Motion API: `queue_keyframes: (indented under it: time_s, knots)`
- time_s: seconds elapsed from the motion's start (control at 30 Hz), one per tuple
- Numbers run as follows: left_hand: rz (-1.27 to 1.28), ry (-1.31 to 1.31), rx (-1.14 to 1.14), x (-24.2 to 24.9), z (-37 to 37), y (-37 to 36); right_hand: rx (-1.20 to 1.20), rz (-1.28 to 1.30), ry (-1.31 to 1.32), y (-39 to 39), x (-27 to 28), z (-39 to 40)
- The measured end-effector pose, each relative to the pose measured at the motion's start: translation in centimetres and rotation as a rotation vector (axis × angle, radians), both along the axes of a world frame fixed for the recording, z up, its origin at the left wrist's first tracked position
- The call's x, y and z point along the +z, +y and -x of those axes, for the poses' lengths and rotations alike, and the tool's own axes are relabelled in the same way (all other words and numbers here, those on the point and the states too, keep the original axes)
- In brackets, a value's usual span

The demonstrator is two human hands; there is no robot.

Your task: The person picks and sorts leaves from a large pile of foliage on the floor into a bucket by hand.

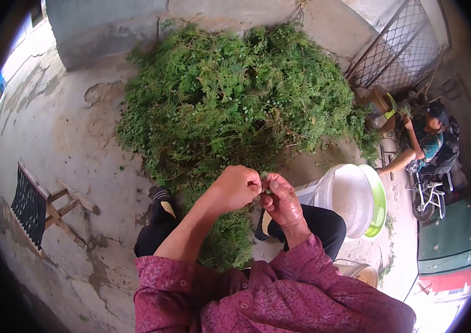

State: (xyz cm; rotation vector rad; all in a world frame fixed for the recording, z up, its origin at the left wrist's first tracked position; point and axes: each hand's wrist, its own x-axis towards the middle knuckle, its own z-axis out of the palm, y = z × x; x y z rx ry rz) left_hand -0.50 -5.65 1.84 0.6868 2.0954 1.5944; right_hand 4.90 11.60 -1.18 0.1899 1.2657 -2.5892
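In front of my body, my left hand (235, 188) and my right hand (284, 204) meet with their fingertips together. The left fingers are curled closed, and what they hold, if anything, is hidden. My right thumb and fingers pinch a small green sprig (264, 176), mostly covered by the fingers. Just beyond the hands lies a large heap of feathery green branches (235, 94), dotted with small pale-green cones or seeds. Some of it reaches between my feet.
A white bucket (307, 194) and a green-rimmed tub (378, 201) stand right of my knee; a smaller bucket (364, 273) is below. A folding stool (31, 205) stands left. Another person (429, 136) sits at right near a metal mesh gate (396, 50). A concrete wall (108, 28) stands behind.
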Motion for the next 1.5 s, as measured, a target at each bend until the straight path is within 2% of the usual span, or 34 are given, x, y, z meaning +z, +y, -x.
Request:
queue_keyframes:
  time_s: [0.23, 0.3, 0.43, 0.53, 0.8, 1.03, 1.2, 1.27, 1.3, 1.33, 1.37, 1.5]
  knots:
    - [0.012, 0.027, -0.044, 1.0, 0.7, -0.9, 0.060, -0.058, -0.059, -0.5, 0.3, 1.1]
    - [0.009, 0.040, -0.044, 0.9, 0.8, -1.2, 0.046, 0.018, -0.082, -1.0, 0.2, 1.3]
    - [0.035, 0.109, 0.090, 0.6, 1.3, -1.8, 0.033, 0.103, -0.014, -2.0, 0.4, 1.3]
    - [0.063, 0.124, 0.152, 0.7, 1.3, -2.2, 0.049, 0.046, 0.036, -1.7, -0.1, 1.4]
    - [0.050, 0.100, 0.131, 0.7, 1.0, -2.1, 0.010, -0.036, -0.103, -1.7, 0.7, 1.5]
    - [0.045, 0.086, 0.132, 0.5, 1.2, -1.9, 0.035, 0.046, -0.083, -2.1, 0.9, 1.6]
    - [0.075, 0.097, 0.133, 0.1, 1.1, -1.7, 0.046, -0.031, -0.086, -2.3, 1.1, 1.5]
    - [0.189, 0.318, 0.227, -0.7, 0.9, -1.4, 0.043, -0.009, -0.104, -1.9, 1.4, 1.4]
    - [0.188, 0.315, 0.226, -0.8, 0.8, -1.4, 0.040, 0.012, -0.121, -1.7, 1.8, 1.3]
    - [0.337, 0.374, 0.236, -0.8, 0.7, -1.4, 0.039, 0.011, -0.124, -1.3, 2.5, 1.2]
    - [0.487, 0.433, 0.248, -0.8, 0.6, -1.4, -0.005, -0.024, -0.132, -0.9, 3.4, 1.1]
    - [0.418, 0.411, 0.253, -0.8, 0.6, -2.1, -0.326, -0.265, 0.030, 4.3, 6.1, 0.7]
